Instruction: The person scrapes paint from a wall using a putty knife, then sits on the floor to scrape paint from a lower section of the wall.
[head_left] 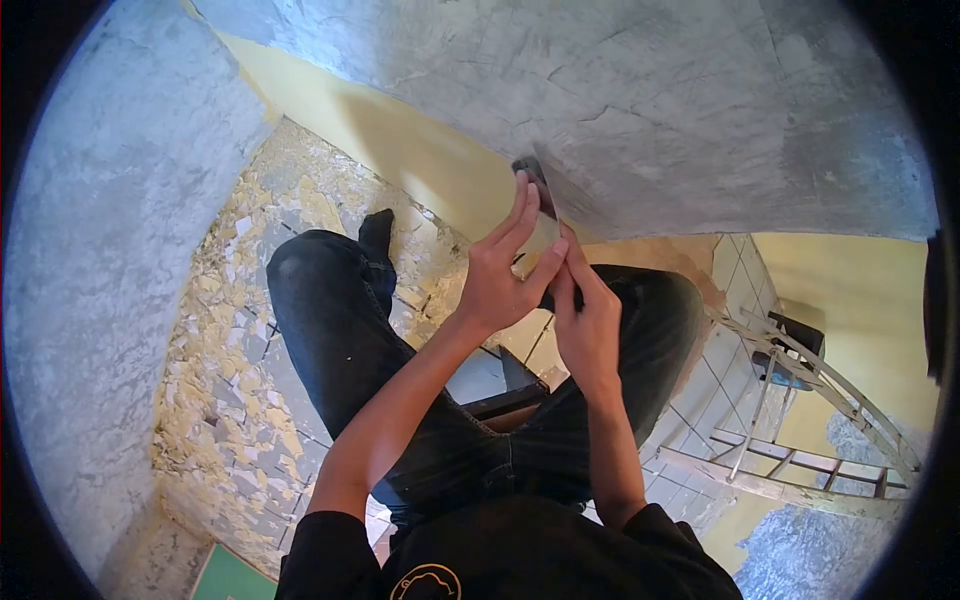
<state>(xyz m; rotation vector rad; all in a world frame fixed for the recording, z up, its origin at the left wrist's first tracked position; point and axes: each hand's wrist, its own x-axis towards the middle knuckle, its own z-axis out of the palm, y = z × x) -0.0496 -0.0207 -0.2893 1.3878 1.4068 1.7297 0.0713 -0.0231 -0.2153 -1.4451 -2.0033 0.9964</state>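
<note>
A flat scraper blade (542,192) lies against the lower edge of the grey wall (680,120), where the yellow band (400,160) begins. My left hand (502,272) has its fingers stretched along the tool, with the fingertips on it. My right hand (588,325) is closed at the near end of the tool, its fingertips pinched beside my left thumb. The tool's handle is mostly hidden by the fingers. Both hands are above the gap between my bent knees.
Peeled yellow paint flakes (230,400) cover the tiled floor on the left. A ladder (790,465) lies at the right, near a dark chair (797,345). Beneath me is a dark stool (505,405). A green board (230,577) shows at the bottom left.
</note>
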